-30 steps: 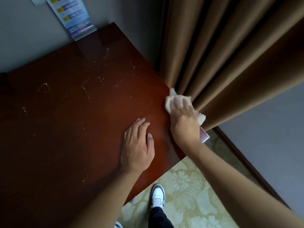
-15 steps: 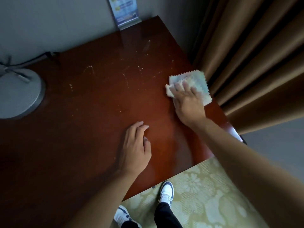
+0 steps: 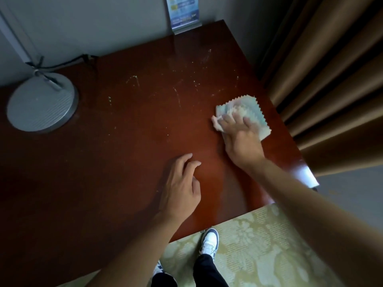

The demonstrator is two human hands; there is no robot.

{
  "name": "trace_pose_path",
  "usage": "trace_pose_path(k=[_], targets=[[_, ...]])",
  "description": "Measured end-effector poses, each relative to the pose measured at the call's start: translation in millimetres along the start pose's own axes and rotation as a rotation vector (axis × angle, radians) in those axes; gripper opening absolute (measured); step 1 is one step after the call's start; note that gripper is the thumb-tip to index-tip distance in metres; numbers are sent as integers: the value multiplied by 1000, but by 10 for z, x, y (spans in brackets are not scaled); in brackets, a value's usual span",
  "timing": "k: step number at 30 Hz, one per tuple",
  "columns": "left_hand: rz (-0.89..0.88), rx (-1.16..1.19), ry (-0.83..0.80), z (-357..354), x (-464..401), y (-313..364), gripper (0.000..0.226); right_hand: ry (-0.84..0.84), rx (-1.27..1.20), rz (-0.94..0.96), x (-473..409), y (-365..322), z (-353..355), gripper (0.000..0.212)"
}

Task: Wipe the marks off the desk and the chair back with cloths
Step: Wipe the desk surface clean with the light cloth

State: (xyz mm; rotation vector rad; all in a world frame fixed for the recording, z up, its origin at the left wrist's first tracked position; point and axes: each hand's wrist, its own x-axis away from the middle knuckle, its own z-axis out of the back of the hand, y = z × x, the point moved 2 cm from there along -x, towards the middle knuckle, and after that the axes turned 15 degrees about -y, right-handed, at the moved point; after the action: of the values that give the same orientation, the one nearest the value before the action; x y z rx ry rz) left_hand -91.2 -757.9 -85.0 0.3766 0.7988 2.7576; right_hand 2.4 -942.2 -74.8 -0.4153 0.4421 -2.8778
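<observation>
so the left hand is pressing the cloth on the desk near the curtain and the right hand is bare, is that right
Not quite: the hands are swapped. In the head view the right hand presses the cloth on the desk near the curtain, and the left hand is the bare one.

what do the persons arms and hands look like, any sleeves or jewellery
Both forearms are bare with no sleeves in view. The left hand and right hand wear no gloves, rings or watch that can be seen. Fingernails look short and unpainted.
</observation>
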Motion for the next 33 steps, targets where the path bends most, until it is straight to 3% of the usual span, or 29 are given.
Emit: trace_pose_path(k=[3,7,10,14,21,28,33], targets=[[-25,-22,28,-24,6,9,38,-45,17,158,703,-257,-388,57],[-18,-66,-14,-74,33,62,36,-93,-36,237,1231,-220,-517,42],[-45,-123,-4,-100,31,51,38,3,17,108,643,24,-217,45],[-49,-153,23,-117,39,34,38,-22,88,-82,-230,220,199,44],[-48,-153,52,-122,51,36,33,-76,-80,0,1071,-299,-438,45],[-44,-153,54,-137,27,31,35,-58,-57,-137,79,42,-64,46],[-47,-153,53,-137,48,26,34,2,-100,-150,781,-154,-352,46]])
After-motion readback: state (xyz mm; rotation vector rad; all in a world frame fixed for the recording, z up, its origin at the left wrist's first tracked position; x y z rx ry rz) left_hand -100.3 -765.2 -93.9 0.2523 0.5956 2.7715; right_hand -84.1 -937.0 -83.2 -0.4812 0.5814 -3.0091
